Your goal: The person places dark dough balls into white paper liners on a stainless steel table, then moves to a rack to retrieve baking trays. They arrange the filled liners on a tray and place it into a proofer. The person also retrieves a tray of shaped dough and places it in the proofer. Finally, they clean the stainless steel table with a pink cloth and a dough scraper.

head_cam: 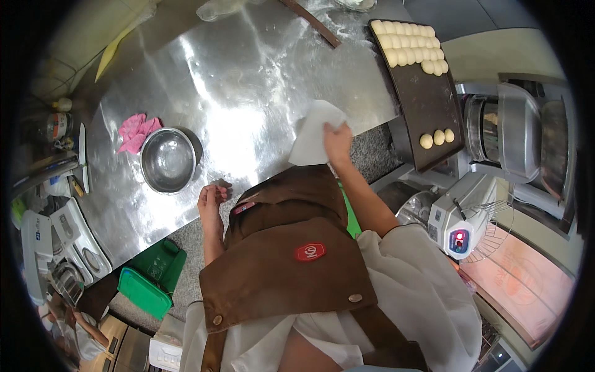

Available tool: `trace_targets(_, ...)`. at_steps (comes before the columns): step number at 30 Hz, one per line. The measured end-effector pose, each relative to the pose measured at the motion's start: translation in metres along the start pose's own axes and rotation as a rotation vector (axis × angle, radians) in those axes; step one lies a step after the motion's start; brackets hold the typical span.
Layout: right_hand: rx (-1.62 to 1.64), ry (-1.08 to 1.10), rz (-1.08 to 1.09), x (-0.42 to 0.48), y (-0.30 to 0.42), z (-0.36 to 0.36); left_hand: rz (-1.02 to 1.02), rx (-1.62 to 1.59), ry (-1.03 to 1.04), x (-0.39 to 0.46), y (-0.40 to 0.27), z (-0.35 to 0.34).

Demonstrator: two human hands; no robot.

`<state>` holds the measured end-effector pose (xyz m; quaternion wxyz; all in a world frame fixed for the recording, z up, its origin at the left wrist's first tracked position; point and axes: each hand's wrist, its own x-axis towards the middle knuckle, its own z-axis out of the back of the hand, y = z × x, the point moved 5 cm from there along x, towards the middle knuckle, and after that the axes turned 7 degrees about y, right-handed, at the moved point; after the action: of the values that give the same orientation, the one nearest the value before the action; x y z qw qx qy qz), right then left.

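My right hand [338, 142] grips a white flat sheet, apparently a plastic dough scraper [311, 135], at the front edge of the steel worktable [232, 88]. Nearer the table's left part, my left hand [214, 195] hovers by the edge, its fingers loosely curled and nothing visible in them. A steel bowl [168, 160] stands beyond it to the left, with a crumpled pink cloth [135, 131] against its far side. Streaks of flour mark the tabletop. To the right, a dark baking tray [425, 100] carries rows of pale dough balls [409, 43] at its far end and three more [438, 138] near its close end.
A long knife [83, 158] lies along the table's left edge. A brown strip [314, 21] rests at the far side. At my right stands a mixer [446, 218] with a wire guard. A green bin [144, 290] is below the table; another person [88, 332] is at lower left.
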<state>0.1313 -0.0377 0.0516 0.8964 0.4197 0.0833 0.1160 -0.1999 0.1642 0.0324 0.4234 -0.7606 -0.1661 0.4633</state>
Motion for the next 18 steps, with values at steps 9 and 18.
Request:
trace_targets(9, 0.04, 0.044, -0.113, 0.18, -0.113, 0.151, 0.021, 0.088, -0.048, -0.012, 0.002, 0.019)
trace_targets(18, -0.25, 0.44, 0.19, 0.13, -0.039, 0.076, 0.056, 0.108, -0.039, -0.014, 0.002, 0.017)
